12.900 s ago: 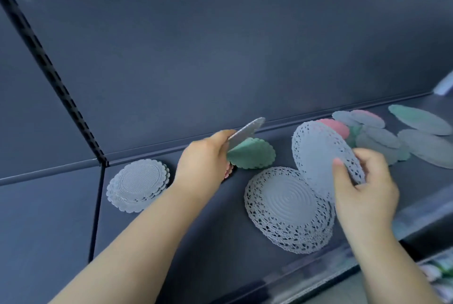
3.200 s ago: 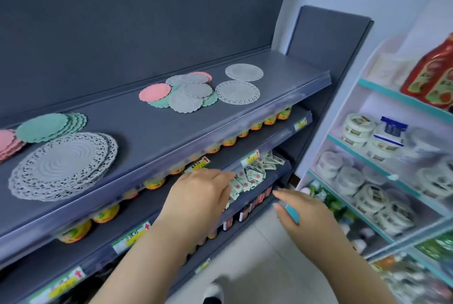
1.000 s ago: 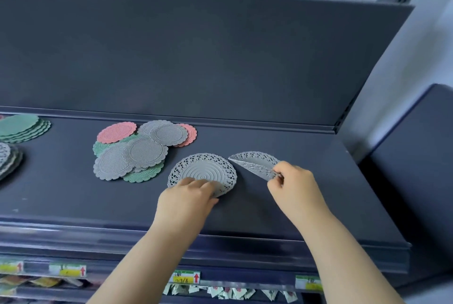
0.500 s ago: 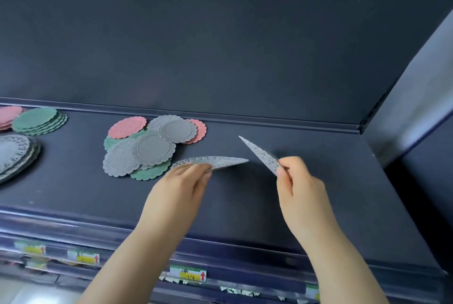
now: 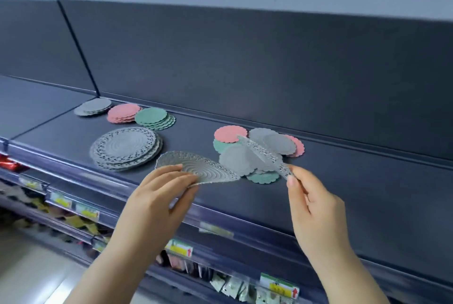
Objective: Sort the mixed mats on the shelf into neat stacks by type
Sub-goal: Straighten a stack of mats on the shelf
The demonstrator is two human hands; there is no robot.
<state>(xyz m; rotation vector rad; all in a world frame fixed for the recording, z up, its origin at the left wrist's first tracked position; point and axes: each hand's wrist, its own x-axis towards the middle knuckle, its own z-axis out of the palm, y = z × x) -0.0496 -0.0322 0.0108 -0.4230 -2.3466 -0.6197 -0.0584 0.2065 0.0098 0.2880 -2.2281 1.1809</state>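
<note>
My left hand holds a large grey lace mat nearly flat above the dark shelf. My right hand pinches a second grey lace mat by its edge, tilted up over a mixed pile of small pink, green and grey mats. To the left lies a stack of large grey lace mats. Behind it sit small stacks: grey, pink and green.
The shelf's dark back panel rises behind the mats. A clear rail with price tags runs along the front edge. Lower shelves hold small packets. A divider post stands at the back left.
Both hands have carried their lace mats leftward along the shelf, toward the stack of large lace mats. My view has swung left, bringing the sorted stacks into sight.
</note>
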